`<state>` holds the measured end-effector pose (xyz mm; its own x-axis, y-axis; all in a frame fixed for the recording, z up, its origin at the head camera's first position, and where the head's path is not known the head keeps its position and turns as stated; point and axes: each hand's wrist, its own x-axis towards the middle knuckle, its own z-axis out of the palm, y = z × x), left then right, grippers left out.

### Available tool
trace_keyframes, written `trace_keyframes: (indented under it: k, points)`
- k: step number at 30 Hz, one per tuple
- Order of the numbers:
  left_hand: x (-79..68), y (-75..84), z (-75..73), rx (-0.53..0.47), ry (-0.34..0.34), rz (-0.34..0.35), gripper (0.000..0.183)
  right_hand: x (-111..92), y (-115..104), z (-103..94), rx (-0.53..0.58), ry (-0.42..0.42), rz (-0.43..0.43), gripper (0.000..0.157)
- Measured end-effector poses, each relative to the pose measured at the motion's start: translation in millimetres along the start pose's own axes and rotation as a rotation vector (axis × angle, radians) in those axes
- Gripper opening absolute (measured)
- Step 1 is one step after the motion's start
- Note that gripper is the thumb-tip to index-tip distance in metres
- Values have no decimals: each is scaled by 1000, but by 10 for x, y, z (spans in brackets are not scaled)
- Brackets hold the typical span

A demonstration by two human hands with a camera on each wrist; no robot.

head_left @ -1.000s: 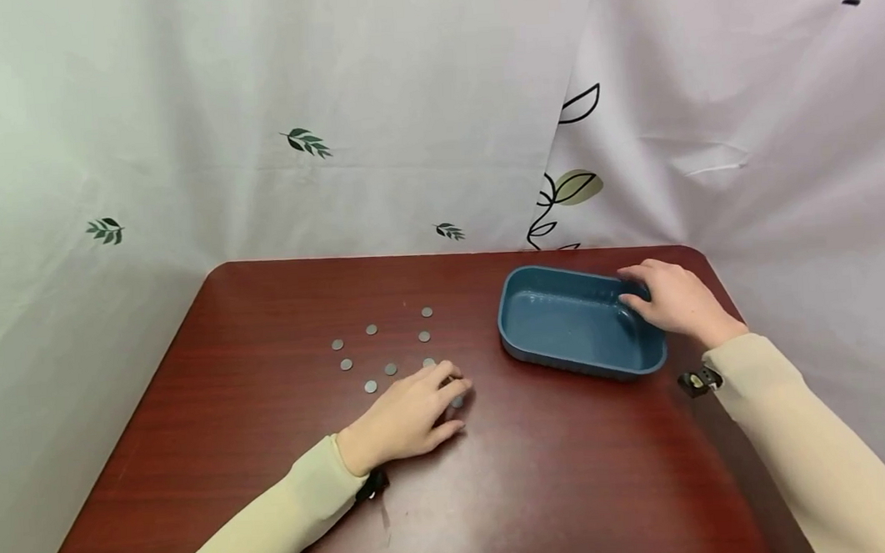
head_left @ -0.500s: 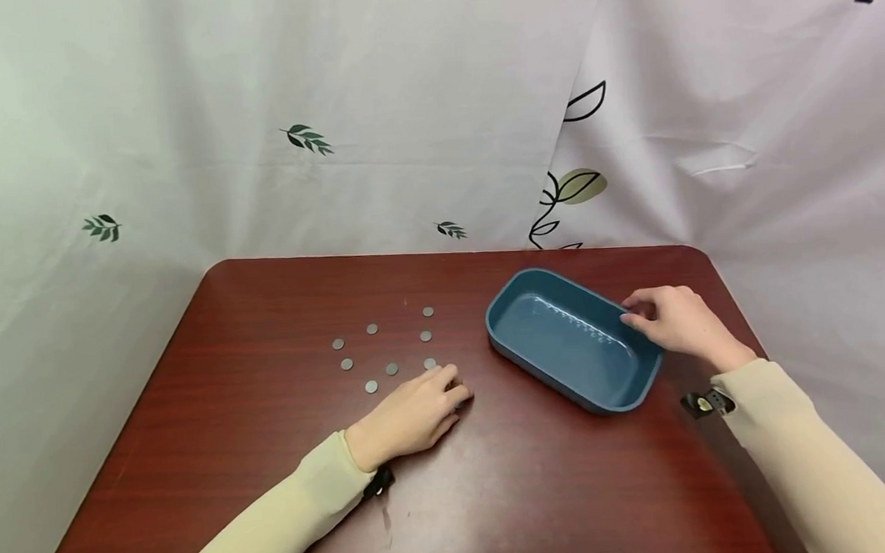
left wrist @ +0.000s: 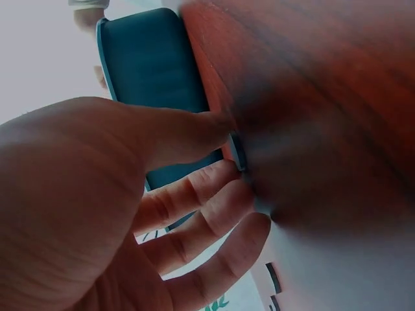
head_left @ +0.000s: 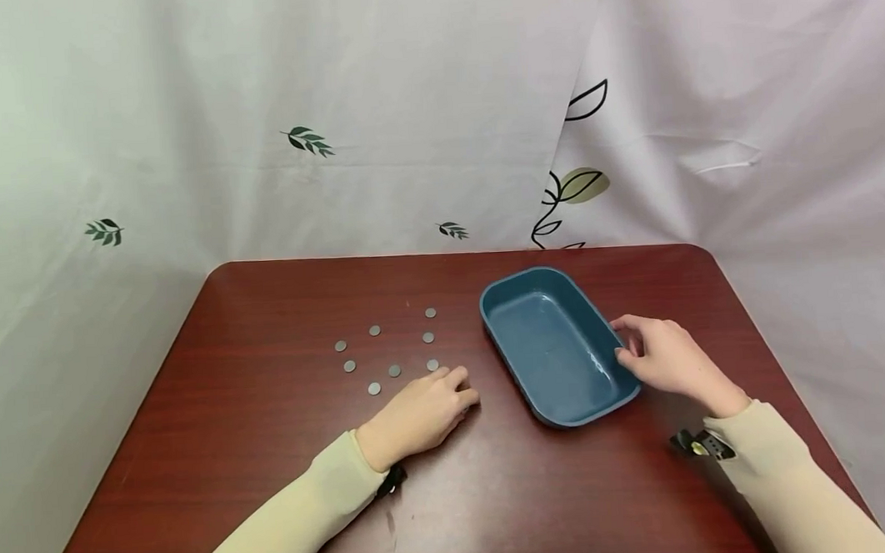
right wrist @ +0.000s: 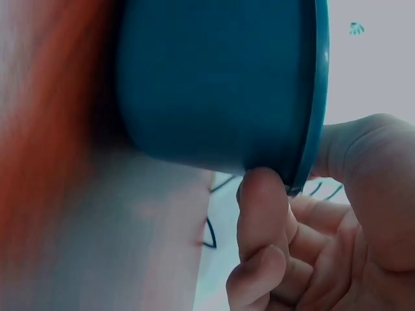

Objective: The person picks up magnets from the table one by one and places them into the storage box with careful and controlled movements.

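Note:
My left hand [head_left: 425, 415] is low over the table, thumb and index fingertips at opposite edges of a small round grey coin [left wrist: 238, 153]. In the head view the hand hides that coin. Several similar coins [head_left: 394, 371] lie flat beyond and left of this hand, one [head_left: 433, 365] right behind its knuckles. To the right sits a deep blue rectangular bin [head_left: 547, 346] with rounded corners, turned at a slant. My right hand [head_left: 668, 356] grips the bin's right long side, thumb over the rim and fingers against the outer wall.
Both stand on a reddish-brown wooden table [head_left: 215, 389]. A pale curtain [head_left: 377, 180] printed with leaves hangs along its back edge and sides. Each wrist carries a small dark strapped-on device, such as the right one [head_left: 702, 444].
My right hand has come nearer and turned the bin clockwise, so its long side now points more toward me. The left thumb and fingers have closed in on the coin beneath them.

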<state>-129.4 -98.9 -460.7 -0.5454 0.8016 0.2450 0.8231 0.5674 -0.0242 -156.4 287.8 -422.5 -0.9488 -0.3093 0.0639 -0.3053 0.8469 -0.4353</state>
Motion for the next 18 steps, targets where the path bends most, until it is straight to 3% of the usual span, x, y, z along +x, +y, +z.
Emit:
trace_keyframes:
  k: [8,18]
  points:
    - [34,6,6,45,-6,4,11,-76,-191,101,54,4,8,38]
    - [-80,-98,-25,12,-44,-26,3,-152,-417,235,262,-161,114,44]
